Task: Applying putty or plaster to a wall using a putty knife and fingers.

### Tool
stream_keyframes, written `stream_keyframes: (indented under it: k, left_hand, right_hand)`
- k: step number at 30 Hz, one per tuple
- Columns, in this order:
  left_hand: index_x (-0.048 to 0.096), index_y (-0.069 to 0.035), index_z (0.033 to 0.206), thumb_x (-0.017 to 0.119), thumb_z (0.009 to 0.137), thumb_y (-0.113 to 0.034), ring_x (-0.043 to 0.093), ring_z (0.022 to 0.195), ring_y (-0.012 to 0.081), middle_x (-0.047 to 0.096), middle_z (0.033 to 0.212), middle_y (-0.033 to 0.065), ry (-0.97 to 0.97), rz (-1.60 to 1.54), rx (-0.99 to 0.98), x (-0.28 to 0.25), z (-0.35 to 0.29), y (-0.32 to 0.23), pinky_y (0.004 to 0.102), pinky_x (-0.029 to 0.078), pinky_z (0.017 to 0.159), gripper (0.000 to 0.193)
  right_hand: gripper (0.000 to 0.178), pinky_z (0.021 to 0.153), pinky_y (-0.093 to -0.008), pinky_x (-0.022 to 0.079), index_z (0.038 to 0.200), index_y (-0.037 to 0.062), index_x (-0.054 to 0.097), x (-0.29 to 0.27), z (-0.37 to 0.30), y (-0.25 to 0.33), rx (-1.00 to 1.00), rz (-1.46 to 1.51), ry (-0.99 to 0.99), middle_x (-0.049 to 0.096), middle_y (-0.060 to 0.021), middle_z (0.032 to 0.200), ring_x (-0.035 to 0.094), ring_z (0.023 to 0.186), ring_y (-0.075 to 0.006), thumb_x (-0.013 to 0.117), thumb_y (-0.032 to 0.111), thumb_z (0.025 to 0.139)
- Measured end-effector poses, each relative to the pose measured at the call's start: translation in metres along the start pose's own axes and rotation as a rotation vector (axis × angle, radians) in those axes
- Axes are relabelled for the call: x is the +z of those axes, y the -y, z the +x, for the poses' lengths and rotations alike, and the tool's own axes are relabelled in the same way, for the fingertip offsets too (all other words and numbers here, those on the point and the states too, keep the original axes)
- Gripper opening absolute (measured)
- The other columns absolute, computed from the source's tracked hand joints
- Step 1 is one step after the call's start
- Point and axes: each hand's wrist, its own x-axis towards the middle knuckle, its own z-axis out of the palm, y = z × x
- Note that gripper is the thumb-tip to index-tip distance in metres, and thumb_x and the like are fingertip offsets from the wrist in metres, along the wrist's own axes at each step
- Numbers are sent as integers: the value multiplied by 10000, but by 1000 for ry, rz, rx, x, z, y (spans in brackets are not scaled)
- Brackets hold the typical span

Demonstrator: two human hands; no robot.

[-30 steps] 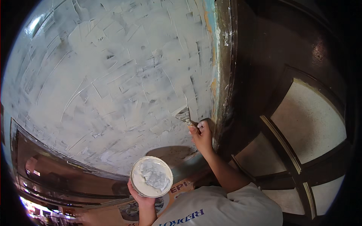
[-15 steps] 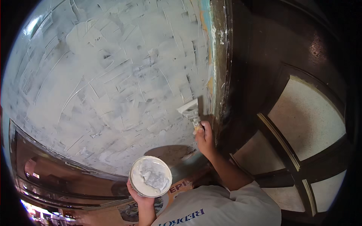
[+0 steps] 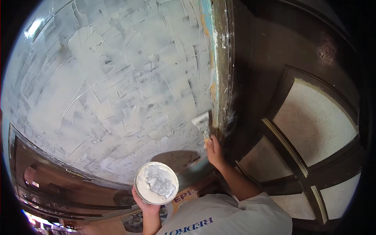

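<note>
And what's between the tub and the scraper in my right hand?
In the head view, between the tub and the scraper in your right hand lies a stretch of smeared wall, with a dark shadow near the tub.

The left hand was curled, partly hidden; the right hand was clenched, its forearm slanting up-left.

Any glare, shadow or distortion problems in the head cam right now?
Head view: glare spot at upper left of the wall; head view: dark shadow on it just above the tub, thinner one along the right edge of the scraper; head view: fisheye bends the pale panels, black rim; head view: lower-left background overexposed.
</note>
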Motion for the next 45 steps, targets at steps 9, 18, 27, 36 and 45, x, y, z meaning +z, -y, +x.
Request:
stream_keyframes:
  k: [9, 18, 27, 36, 45]
  left_hand:
    - [497, -85, 1326, 404, 897, -477, 463, 1239, 308, 514, 1346, 97, 12, 4, -35, -6, 6, 9, 466, 341, 1061, 589]
    - [519, -88, 1302, 398, 901, -438, 476, 1226, 296, 528, 1331, 95, -38, 22, 33, -16, 2, 9, 458, 358, 1048, 546]
    - [524, -65, 1290, 378, 935, -401, 483, 1220, 293, 532, 1322, 113, -1, -37, 34, 4, -4, 15, 449, 354, 1060, 510]
    - [516, -84, 1305, 389, 903, -436, 483, 1214, 296, 536, 1315, 97, -46, 28, 70, -3, -3, 25, 455, 363, 1042, 550]
    - [485, -85, 1336, 380, 902, -477, 464, 1237, 308, 503, 1355, 103, 42, -52, -20, 8, 5, 32, 467, 348, 1057, 594]
  right_hand:
    - [265, 630, -438, 459, 985, 0, 533, 21, 9, -1, -112, -162, 77, 603, -181, 744, 612, 724, -382, 446, 250, 979]
    - [206, 623, -446, 444, 1021, 34, 498, 11, -14, 5, -124, -69, 54, 577, -192, 759, 578, 727, -414, 454, 230, 977]
    - [277, 615, -446, 454, 1077, 29, 496, -2, -47, -98, -20, -277, 117, 594, -176, 754, 602, 707, -381, 425, 282, 987]
    - [235, 621, -421, 439, 1025, 10, 497, -8, 23, 31, -234, -79, -70, 572, -180, 764, 570, 719, -392, 487, 236, 963]
    - [230, 592, -447, 425, 982, 18, 498, -5, -2, -40, -61, -149, 71, 567, -198, 741, 573, 739, -429, 489, 248, 969]
